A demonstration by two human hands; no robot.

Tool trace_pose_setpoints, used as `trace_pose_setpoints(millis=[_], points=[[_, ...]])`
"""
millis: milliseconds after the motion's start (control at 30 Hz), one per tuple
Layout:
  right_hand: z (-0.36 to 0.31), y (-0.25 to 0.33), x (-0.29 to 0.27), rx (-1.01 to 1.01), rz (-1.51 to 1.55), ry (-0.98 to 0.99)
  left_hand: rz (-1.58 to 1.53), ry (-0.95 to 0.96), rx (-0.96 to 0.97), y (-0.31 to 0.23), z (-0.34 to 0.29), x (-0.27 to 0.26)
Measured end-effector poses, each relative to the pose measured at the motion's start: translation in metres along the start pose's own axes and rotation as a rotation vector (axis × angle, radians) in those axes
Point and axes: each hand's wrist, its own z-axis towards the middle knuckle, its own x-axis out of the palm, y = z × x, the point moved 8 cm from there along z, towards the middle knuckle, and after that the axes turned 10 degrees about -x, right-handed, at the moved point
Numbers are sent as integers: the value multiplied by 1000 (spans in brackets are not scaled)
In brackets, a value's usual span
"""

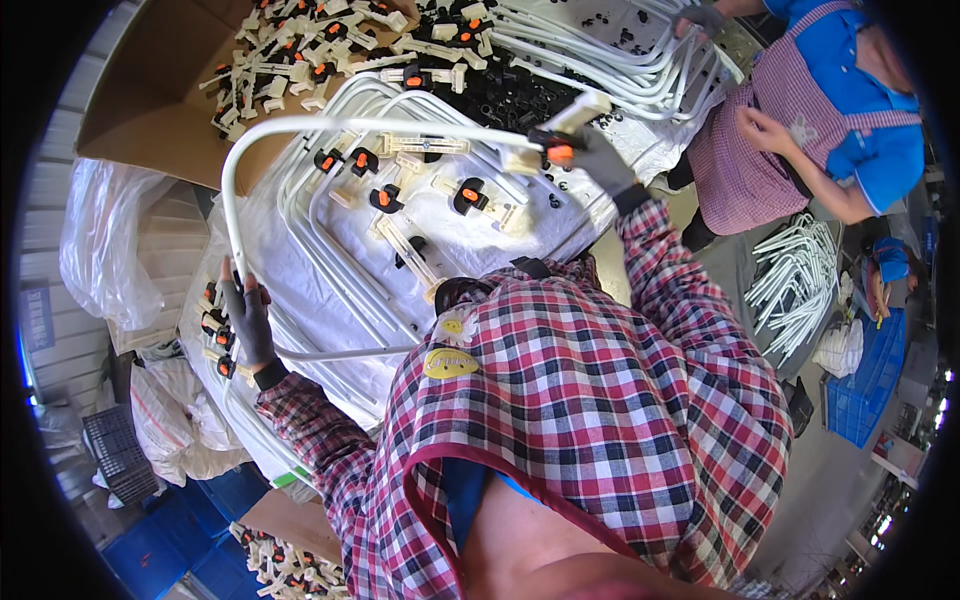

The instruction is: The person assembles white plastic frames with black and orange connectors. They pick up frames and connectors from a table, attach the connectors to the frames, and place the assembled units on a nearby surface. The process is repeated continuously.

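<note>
A white bent tube (345, 124) is raised over the table, curving in a wide U. My left hand (250, 318), in a grey fingerless glove, is wrapped round its left side, below the bend. At the tube's far right end sits a cream plastic clamp (583, 112) with a black part and an orange knob. My right hand (603, 168), gloved too, grips this clamp; its fingertips are partly hidden. Beneath the tube, several loose clamps (470, 196) with orange knobs lie among stacked white bent tubes (330, 255).
A cardboard box (150, 110) with many clamps (300, 60) stands far left. Small black parts (490, 105) are heaped at the back. Another person (790, 120) stands at the right, one hand on a tube pile (590, 50). More tubes (797, 280) and a blue crate (868, 380) are right.
</note>
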Motion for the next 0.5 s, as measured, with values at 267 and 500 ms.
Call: trace_pose_setpoints(millis=[267, 500], points=[[155, 215, 122, -429, -558, 547, 346, 373, 474, -175, -34, 180], [145, 257, 127, -574, -425, 813, 26, 737, 4, -150, 2, 208]])
